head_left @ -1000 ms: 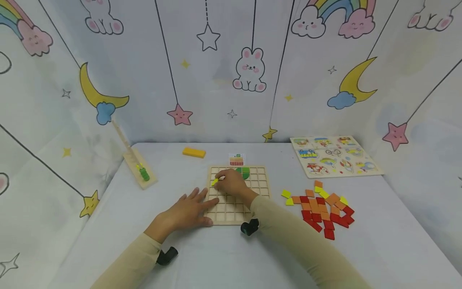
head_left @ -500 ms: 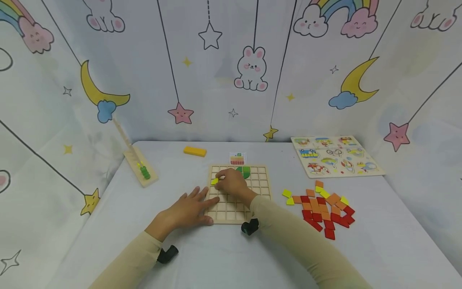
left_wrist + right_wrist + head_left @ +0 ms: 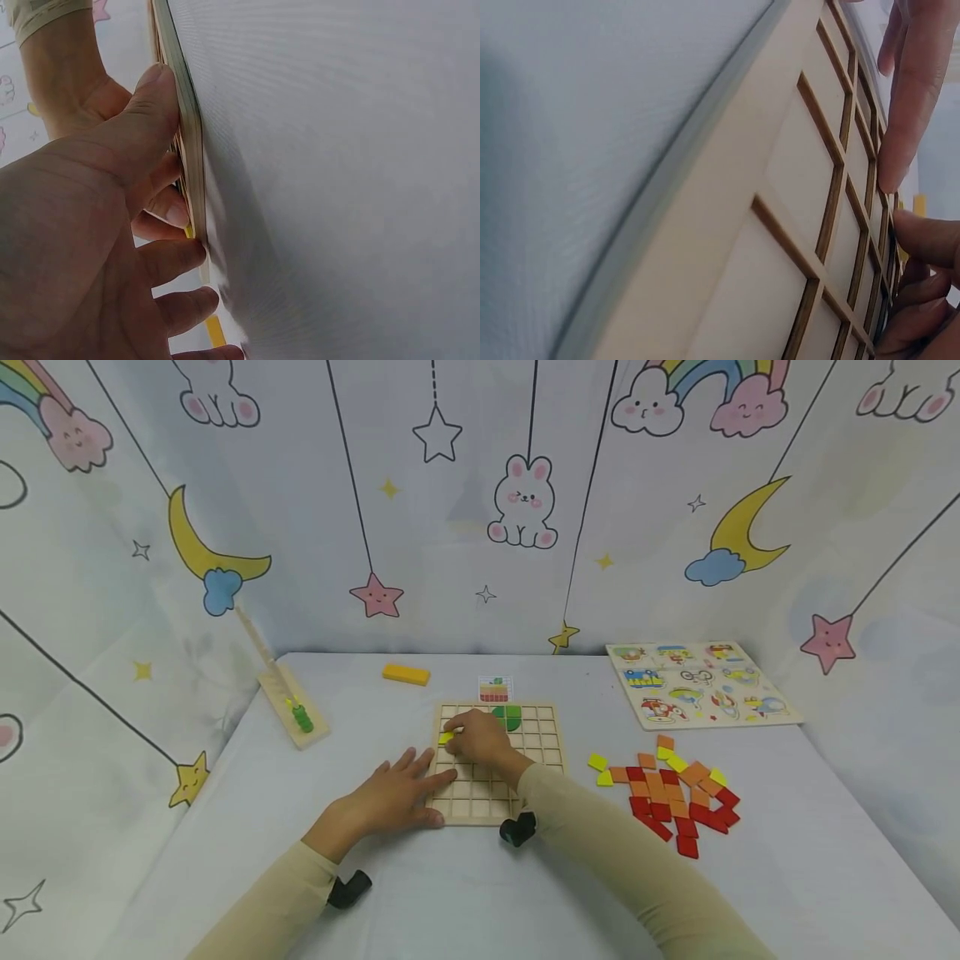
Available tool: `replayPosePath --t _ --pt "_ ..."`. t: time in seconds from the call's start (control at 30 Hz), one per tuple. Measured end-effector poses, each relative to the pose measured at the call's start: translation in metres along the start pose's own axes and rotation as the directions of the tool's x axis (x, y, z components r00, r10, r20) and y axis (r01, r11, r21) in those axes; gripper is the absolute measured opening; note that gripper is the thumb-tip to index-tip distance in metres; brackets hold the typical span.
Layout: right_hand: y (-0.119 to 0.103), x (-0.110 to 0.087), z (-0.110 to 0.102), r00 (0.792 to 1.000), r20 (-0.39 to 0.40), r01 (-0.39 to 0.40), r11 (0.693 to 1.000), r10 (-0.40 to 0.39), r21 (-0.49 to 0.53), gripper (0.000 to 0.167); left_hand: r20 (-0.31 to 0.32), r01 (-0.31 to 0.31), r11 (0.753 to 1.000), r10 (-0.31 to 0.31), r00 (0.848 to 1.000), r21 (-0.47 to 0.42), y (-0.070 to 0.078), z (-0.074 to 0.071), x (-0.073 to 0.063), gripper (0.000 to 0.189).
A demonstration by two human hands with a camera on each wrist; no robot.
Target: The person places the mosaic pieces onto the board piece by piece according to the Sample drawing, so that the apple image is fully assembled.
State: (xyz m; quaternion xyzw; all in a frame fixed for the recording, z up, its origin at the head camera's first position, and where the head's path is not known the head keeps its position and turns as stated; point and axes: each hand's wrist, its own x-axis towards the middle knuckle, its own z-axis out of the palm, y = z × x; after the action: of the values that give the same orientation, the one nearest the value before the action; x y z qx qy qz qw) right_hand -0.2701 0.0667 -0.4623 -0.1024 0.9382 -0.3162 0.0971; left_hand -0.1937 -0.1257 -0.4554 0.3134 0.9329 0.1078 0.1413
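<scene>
A wooden grid board (image 3: 491, 818) lies on the table in front of me. My left hand (image 3: 390, 797), fingers spread, rests at its left edge, with a fingertip on the grid. My right hand (image 3: 483, 739) reaches over the board with bent fingers, their tips at a yellow tile (image 3: 446, 738) in the left column. That tile looks almost flat, partly covered by the fingers. Green tiles (image 3: 512, 718) sit in the upper cells, partly behind the right hand. In the right wrist view, the right thumb (image 3: 930, 238) and curled fingers are close to the board's surface.
Loose red, orange and yellow tiles (image 3: 656, 789) are scattered right of the board. A small picture card (image 3: 495, 689) lies behind it, with a yellow block (image 3: 406, 674) farther left. A picture puzzle board (image 3: 697, 685) is at back right, a wooden caterpillar toy (image 3: 302, 718) at left.
The yellow tile, tilted in the right fingers one second ago, now lies flatter in the left column. The right fingers have shifted slightly; the left hand stays in place.
</scene>
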Motion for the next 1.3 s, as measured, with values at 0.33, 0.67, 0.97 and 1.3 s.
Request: replayPosePath --t 0.33,0.67,0.97,1.3 --pt "0.003 -0.007 -0.009 1.0 -0.017 0.022 0.999 -0.021 0.04 0.028 -0.003 -0.006 1.0 0.006 1.0 0.017 0.002 -0.001 0.002 0.069" --pt "0.066 -0.066 -0.086 0.998 -0.017 0.066 0.962 -0.064 0.265 0.044 0.023 0.021 1.0 -0.021 1.0 0.004 0.006 0.0 0.004 0.07" --pt "0.165 -0.115 -0.124 0.971 -0.019 -0.238 0.97 0.237 -0.054 0.05 0.037 0.076 0.997 -0.076 0.996 -0.012 0.006 0.003 0.0 0.071" --pt "0.167 -0.118 -0.117 0.978 -0.092 -0.182 0.982 0.186 0.044 0.021 0.031 0.059 0.998 -0.059 0.998 0.004 0.004 0.003 0.002 0.071"
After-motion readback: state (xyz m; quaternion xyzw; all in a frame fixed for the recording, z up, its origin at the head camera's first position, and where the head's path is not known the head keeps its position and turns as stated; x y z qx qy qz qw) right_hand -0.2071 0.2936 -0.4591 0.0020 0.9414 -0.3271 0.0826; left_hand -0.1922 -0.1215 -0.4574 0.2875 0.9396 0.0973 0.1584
